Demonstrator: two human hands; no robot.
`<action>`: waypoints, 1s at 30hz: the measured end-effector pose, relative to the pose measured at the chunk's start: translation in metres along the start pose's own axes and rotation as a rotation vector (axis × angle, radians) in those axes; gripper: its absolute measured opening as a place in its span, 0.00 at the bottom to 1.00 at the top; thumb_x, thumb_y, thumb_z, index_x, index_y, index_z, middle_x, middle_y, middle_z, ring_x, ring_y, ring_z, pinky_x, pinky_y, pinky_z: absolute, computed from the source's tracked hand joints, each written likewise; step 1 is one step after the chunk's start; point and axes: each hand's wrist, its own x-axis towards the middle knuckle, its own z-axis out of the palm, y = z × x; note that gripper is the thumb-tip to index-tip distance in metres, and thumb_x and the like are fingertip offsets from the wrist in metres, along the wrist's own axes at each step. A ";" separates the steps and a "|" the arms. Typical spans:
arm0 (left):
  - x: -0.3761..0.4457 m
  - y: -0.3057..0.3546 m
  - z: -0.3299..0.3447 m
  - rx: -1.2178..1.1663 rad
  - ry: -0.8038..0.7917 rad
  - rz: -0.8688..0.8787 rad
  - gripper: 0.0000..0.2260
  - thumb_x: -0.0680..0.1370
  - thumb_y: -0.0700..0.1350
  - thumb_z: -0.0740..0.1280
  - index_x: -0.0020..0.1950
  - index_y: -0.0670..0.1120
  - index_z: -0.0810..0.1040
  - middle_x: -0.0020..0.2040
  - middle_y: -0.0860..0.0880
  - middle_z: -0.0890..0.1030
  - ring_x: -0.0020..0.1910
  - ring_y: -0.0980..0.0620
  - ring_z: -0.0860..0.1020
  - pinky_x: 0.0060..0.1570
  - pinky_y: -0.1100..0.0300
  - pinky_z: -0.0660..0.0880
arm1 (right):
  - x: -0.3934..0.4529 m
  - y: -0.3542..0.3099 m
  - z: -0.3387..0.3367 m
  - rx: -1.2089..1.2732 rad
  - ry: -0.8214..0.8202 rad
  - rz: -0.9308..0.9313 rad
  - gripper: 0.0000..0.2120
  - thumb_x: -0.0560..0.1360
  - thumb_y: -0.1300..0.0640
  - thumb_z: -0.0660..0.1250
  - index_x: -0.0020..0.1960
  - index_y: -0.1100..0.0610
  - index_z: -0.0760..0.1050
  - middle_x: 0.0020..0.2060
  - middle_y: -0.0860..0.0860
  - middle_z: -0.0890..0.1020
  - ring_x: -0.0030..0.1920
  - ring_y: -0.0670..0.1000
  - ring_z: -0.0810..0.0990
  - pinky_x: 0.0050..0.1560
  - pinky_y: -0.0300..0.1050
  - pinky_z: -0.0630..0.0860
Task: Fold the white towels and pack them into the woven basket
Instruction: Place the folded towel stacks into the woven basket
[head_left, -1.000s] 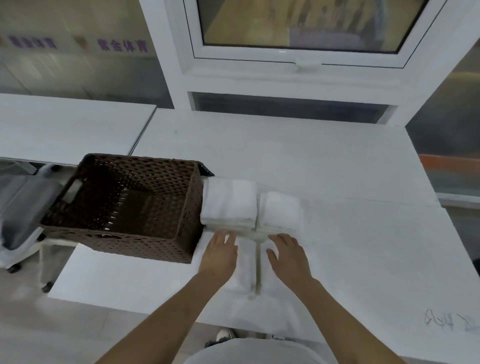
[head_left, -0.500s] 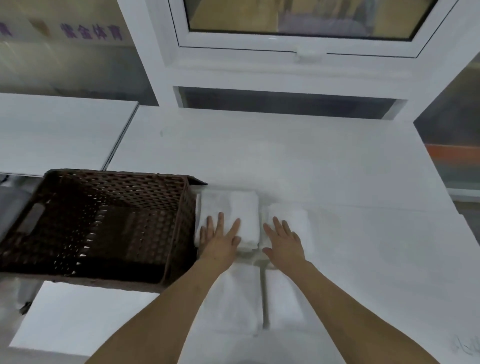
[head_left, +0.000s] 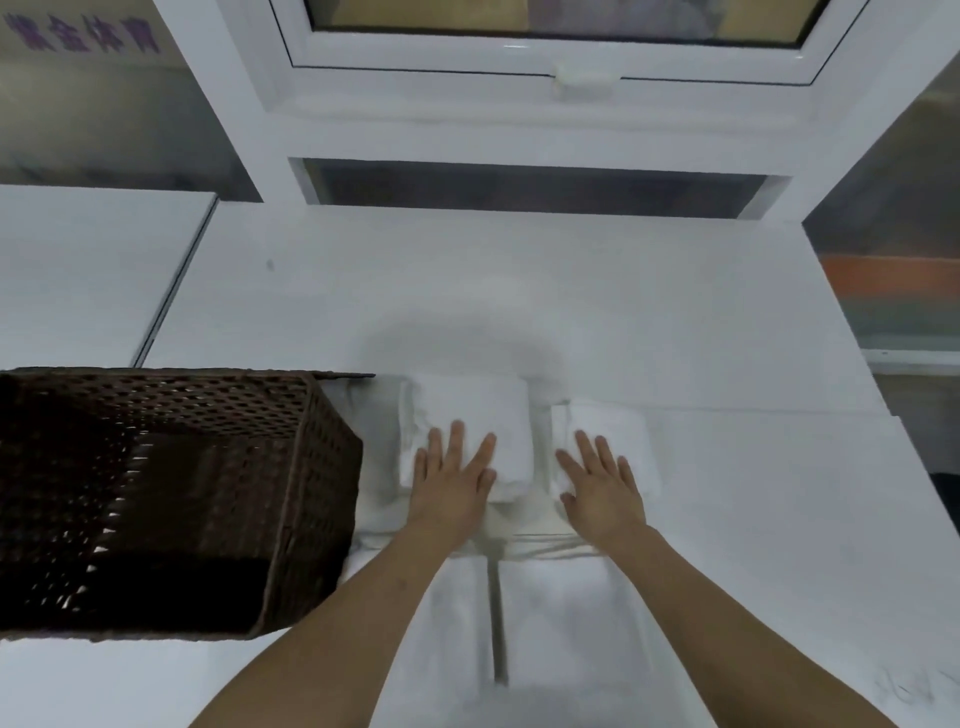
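Two folded white towels lie side by side on the worktop (head_left: 597, 291): left towel (head_left: 470, 410), right towel (head_left: 615, 423). Left hand (head_left: 452, 486) and right hand (head_left: 602, 488) press flat, fingers straight, gripping nothing. One woven basket (head_left: 317, 499) just left, cut off; cloth beneath indistinct.

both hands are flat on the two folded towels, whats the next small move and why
Probably curl the left hand around the larger folded towel and lift it toward the woven basket beside it. Both towels look folded, the basket appears empty, and the right hand only rests on the smaller folded towel.
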 end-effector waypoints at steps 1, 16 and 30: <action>0.002 0.001 -0.003 -0.013 -0.011 0.003 0.24 0.85 0.59 0.42 0.81 0.63 0.41 0.82 0.47 0.36 0.81 0.39 0.35 0.79 0.42 0.39 | -0.001 0.001 -0.002 0.030 0.002 0.010 0.30 0.82 0.46 0.55 0.83 0.44 0.52 0.83 0.49 0.41 0.83 0.55 0.39 0.81 0.58 0.44; 0.046 -0.061 0.004 -0.887 -0.048 -0.571 0.45 0.75 0.72 0.59 0.80 0.59 0.34 0.81 0.43 0.57 0.76 0.37 0.63 0.74 0.39 0.62 | 0.050 -0.086 -0.033 1.198 -0.099 0.296 0.43 0.78 0.29 0.58 0.82 0.55 0.56 0.77 0.52 0.68 0.75 0.55 0.68 0.75 0.52 0.65; 0.036 -0.060 -0.014 -1.423 0.008 -0.566 0.52 0.63 0.65 0.79 0.80 0.54 0.57 0.72 0.50 0.73 0.66 0.45 0.76 0.67 0.45 0.74 | 0.062 -0.091 -0.041 1.530 -0.089 0.391 0.31 0.72 0.43 0.77 0.67 0.57 0.73 0.56 0.50 0.83 0.53 0.52 0.84 0.52 0.51 0.83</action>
